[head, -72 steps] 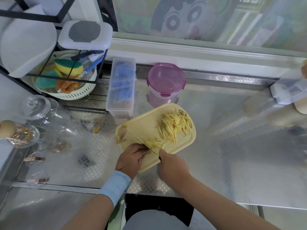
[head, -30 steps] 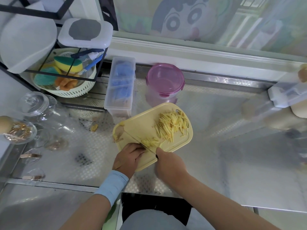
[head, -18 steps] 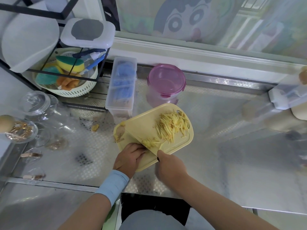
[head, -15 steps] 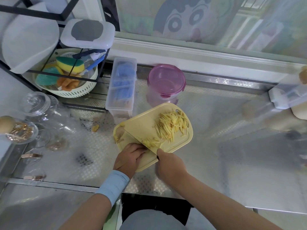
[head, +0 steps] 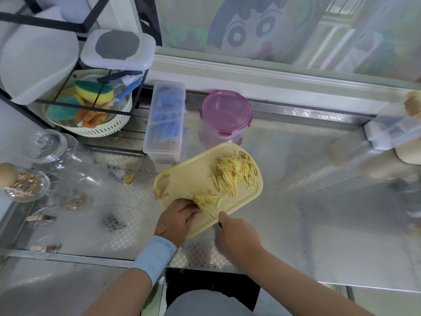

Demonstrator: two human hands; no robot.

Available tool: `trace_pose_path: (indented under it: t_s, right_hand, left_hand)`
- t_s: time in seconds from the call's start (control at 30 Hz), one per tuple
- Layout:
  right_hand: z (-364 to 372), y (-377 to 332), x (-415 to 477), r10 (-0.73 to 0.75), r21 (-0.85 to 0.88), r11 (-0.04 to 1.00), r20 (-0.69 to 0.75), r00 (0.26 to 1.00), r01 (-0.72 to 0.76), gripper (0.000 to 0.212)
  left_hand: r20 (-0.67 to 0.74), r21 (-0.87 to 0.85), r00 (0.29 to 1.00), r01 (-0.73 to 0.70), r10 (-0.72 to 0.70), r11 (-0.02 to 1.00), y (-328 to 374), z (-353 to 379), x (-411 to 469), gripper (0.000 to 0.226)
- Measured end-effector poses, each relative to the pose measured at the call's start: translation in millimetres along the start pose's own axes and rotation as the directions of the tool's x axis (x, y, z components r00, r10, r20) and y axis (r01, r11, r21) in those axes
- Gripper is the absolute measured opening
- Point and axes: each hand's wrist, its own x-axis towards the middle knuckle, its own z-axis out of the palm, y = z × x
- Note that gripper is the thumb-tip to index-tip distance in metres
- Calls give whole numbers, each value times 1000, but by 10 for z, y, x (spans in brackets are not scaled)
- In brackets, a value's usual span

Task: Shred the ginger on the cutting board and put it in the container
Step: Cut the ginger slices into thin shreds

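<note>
On the patterned steel table (head: 319,213), beneath a cartoon-printed window (head: 250,28), the yellow cutting board (head: 189,176) held ginger shreds (head: 232,173). The left hand (head: 176,221) pinned uncut ginger (head: 203,198) with curled fingers; the right hand (head: 237,233) gripped the knife (head: 210,214).

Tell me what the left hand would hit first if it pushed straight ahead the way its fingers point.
The left hand would meet the knife blade almost at once; it lies right across the fingertips, with the ginger clump just beyond. Depth is hard to judge.

Counter (head: 319,224) shiny patterned metal; cutting board (head: 191,176) matt plastic, probably; lidded container (head: 225,117) translucent plastic.
</note>
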Motion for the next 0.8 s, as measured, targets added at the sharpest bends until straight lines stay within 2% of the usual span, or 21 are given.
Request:
trace_pose_path:
  t_s: [0.1,0.2,0.4,0.47,0.57,0.67,0.73,0.8]
  right_hand:
    - [-37,-91,109,-36,-49,998,28,999,37,14]
    - [-38,-136,203,-39,-20,999,35,999,40,23]
    - [-36,-113,252,-22,-13,1000,57,998,23,22]
    - [-69,-119,249,-17,-9,1000,62,998,18,21]
    - [-138,-136,251,2,10,1000,66,998,-3,18]
    - [-215,-166,254,9,6,1000,75,997,-10,17]
    - [-262,-182,264,-3,-2,1000,67,998,3,16]
    - [-297,-206,272,-16,-16,1000,59,998,17,19]
  left_hand:
    - [4,-24,1000,25,-25,999,15,-21,7,27]
    - [7,-43,999,33,-32,999,25,-41,8,25]
    - [59,-102,997,54,-49,993,-29,-83,-6,29]
    - [30,-121,992,123,-120,985,-20,-181,-28,32]
    - [-72,-151,945,305,-319,940,50,-338,-67,29]
    - [51,-130,900,435,-432,891,131,-386,-104,30]
    - [148,-62,872,479,-466,876,199,-355,-100,33]
    - [183,-23,856,495,-483,869,271,-292,-61,42]
